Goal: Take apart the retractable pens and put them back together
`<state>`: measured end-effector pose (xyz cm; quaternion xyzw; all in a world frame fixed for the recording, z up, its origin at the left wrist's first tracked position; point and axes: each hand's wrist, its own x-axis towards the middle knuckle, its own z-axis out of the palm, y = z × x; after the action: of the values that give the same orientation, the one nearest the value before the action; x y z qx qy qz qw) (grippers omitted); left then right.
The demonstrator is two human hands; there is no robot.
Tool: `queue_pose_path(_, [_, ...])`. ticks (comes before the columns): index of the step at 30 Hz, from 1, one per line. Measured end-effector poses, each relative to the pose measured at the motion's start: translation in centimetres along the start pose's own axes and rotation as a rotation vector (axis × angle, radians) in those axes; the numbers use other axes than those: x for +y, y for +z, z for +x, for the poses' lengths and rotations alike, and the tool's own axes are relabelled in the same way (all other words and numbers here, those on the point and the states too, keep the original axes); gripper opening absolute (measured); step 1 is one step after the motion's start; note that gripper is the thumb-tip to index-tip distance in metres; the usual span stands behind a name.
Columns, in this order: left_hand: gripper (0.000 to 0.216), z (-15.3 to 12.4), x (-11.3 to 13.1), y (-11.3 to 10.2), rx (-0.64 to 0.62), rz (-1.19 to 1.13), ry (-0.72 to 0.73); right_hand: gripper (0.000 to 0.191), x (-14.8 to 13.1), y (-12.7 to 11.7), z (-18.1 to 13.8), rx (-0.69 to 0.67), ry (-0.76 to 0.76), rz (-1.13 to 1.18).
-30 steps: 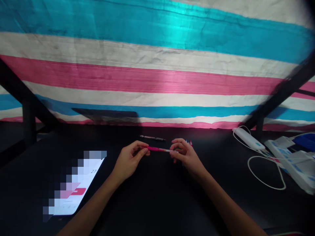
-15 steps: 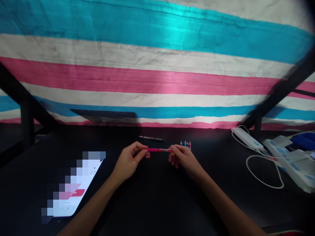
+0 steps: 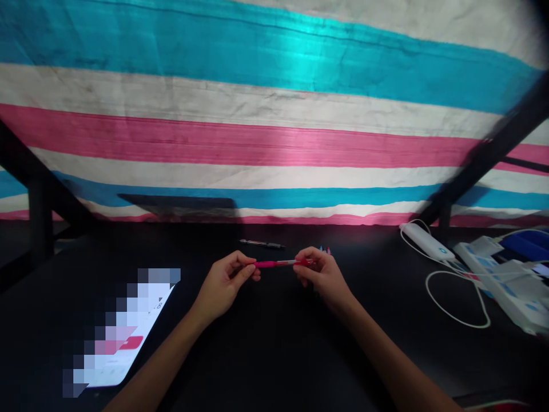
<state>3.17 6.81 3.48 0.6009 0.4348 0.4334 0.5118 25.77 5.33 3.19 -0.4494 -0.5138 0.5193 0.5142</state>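
head view: the left hand (image 3: 223,284) pinches the grip end of the pink pen (image 3: 281,263), held level above the black table (image 3: 274,355). the right hand (image 3: 322,274) now has its fingertips pressed on the pen's other end, where a red piece shows that was clear barrel half a second ago; it looks like the cap or tip going back on. just beyond the pen lies a dark pen (image 3: 262,244); a few coloured pens (image 3: 325,250) peek from behind the right hand. far left of the pen, a lit phone (image 3: 124,337).

Dim dark tabletop (image 3: 274,355), glare on striped cloth (image 3: 313,63); edges bowed, corners vignetted, slight blur
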Motion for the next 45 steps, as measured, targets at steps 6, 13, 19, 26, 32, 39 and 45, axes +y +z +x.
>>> queue_pose_path(6, [0.020,0.1,-0.3,-0.2,0.025,-0.043,0.019,0.016,-0.3,-0.3,0.1,-0.009,-0.024,-0.018])
queue_pose_path(13, [0.020,0.3,-0.2,-0.4,0.067,-0.059,0.019,0.016,-0.7,-0.8,0.2,0.011,0.000,-0.020])
queue_pose_path(19, [0.021,0.5,-0.1,-0.8,0.118,-0.050,0.028,0.018,-0.5,-1.6,0.4,0.042,0.020,0.036])
queue_pose_path(26, [0.021,0.5,0.1,-1.1,0.136,-0.062,0.043,0.021,-0.4,-1.9,0.8,0.066,0.017,0.061])
queue_pose_path(32, [0.021,0.4,0.2,-1.1,0.132,-0.074,0.044,0.022,-0.2,-1.9,0.8,0.065,0.017,0.040])
queue_pose_path(39, [0.021,0.3,0.1,-0.8,0.105,-0.049,0.034,0.022,-0.2,-1.3,0.4,0.031,0.020,0.010])
queue_pose_path(45, [0.020,-0.1,0.2,-0.2,-0.003,-0.028,0.016,0.022,0.1,-0.1,0.1,-0.047,0.042,-0.028])
